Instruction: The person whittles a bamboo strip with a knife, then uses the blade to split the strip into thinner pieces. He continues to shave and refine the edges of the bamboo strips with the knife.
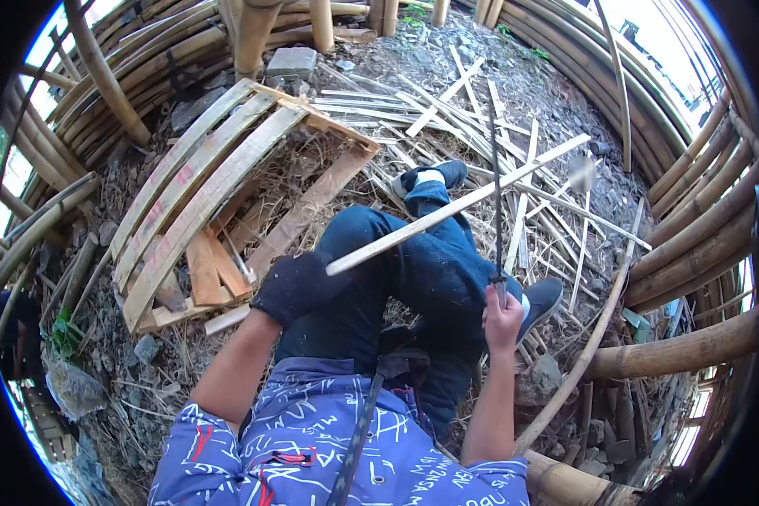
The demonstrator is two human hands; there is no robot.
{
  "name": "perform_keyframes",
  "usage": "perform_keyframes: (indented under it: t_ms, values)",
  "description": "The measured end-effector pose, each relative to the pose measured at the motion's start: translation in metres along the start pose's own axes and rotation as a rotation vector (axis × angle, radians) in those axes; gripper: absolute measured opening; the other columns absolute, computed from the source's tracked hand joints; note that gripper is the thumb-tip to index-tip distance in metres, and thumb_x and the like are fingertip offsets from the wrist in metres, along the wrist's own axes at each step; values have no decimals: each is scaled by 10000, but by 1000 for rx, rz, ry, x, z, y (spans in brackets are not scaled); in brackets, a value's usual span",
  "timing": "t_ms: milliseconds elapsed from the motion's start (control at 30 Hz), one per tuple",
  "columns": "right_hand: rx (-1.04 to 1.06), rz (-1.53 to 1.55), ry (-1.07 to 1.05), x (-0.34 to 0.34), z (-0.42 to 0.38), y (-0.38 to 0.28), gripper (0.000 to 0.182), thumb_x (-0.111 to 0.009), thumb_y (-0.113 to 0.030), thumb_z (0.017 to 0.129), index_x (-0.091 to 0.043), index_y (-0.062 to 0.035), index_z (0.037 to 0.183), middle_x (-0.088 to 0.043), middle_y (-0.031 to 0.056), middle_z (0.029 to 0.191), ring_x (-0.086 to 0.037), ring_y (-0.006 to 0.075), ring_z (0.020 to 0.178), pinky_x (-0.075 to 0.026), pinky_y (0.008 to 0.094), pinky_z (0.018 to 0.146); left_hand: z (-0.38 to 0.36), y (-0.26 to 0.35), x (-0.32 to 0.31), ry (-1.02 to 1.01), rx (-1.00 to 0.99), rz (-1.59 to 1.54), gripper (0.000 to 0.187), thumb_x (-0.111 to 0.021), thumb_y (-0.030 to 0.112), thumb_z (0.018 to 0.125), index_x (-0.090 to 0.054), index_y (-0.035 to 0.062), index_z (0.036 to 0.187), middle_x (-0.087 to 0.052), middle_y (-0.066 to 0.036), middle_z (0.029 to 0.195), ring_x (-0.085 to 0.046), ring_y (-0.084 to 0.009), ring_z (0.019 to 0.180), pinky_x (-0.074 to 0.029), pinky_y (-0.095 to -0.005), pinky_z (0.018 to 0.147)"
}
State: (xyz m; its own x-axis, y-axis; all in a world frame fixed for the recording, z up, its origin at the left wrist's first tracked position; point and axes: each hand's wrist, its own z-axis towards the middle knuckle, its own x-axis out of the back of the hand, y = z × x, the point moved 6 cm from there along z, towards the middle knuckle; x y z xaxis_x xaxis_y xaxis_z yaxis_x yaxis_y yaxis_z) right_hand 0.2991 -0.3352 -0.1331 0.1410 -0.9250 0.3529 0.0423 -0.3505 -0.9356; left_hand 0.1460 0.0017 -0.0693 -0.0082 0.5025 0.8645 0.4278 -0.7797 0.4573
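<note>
My left hand (297,288), in a dark glove, is closed at the near end of a long pale bamboo strip (455,207). The strip slants up and right across my legs, and the glove's fingers blend into the dark trousers. Bare and wrapped around a handle, my right hand (503,320) grips a long-bladed knife (497,194). Its thin dark blade points away from me and crosses over the strip in this view. Beyond my shoes, many similar split strips (379,108) lie in a loose, crisscrossed heap.
To my left, a slatted wooden pallet (190,190) leans over loose boards. Bamboo poles (683,347) form walls around the spot, with one long thin pole (578,371) on my right. Rubble and dry straw cover the ground; a grey block (292,62) sits at the back.
</note>
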Motion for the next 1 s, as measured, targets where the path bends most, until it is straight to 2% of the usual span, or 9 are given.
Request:
perform_keyframes:
  t_ms: [100,533,600,733,767,800,867,900,1000]
  values:
    - [-14,254,-44,-3,-36,-25,333,-678,-337,913,-558,-73,748,-479,-34,511,-429,40,390,-308,196,364,-20,17,38,177,-104,-25,377,-673,425,798,-692,52,849,-665,-222,780,-661,-400,772,-514,-486,706]
    - [154,472,-201,3,-109,-107,388,-687,-365,904,-530,-50,741,-490,-4,511,-440,57,394,-313,199,367,-114,92,158,656,-408,174,244,-692,308,787,-649,70,809,-658,-172,736,-666,-366,734,-530,-443,663]
    - [123,547,-261,-4,-113,-112,383,-687,-370,902,-548,-36,775,-491,0,511,-443,64,391,-322,205,362,-122,101,161,828,-567,149,248,-701,317,786,-653,74,800,-652,-184,722,-663,-369,730,-530,-450,656]
    - [168,621,-303,-15,-109,-130,295,-675,-289,919,-569,-20,861,-519,24,531,-473,82,396,-350,211,363,-109,113,171,818,-599,285,245,-709,319,794,-658,81,819,-649,-168,689,-658,-346,649,-524,-436,586]
    - [246,635,-426,-22,-107,-133,339,-619,-345,948,-540,-24,1026,-546,34,596,-493,111,409,-370,227,380,-103,115,176,839,-611,337,229,-706,301,797,-644,81,783,-630,-149,628,-655,-314,596,-516,-414,546]
    - [270,633,-439,-26,-106,-140,339,-619,-345,948,-540,-24,1026,-546,34,596,-493,111,409,-370,227,380,-98,115,183,865,-605,341,229,-706,301,797,-644,81,783,-630,-149,628,-655,-314,596,-516,-414,546]
    - [1,1014,-710,-56,-120,-145,426,-550,-434,965,-472,-66,1164,-505,19,633,-479,119,417,-385,258,401,-95,115,193,999,-642,340,304,-692,353,826,-612,92,692,-601,-116,565,-652,-291,574,-508,-401,545]
    - [-2,1011,-720,-66,-129,-145,426,-550,-434,965,-472,-66,1164,-505,19,633,-479,119,417,-385,258,401,-76,106,196,942,-494,400,280,-701,326,811,-596,100,683,-602,-110,584,-651,-272,572,-503,-397,536]
    - [-140,1268,-999,-98,-154,-149,505,-503,-535,953,-399,-149,1262,-402,-25,609,-397,93,380,-378,257,409,-63,88,196,1018,-463,418,239,-703,287,788,-598,93,695,-613,-118,613,-651,-273,584,-510,-388,541]
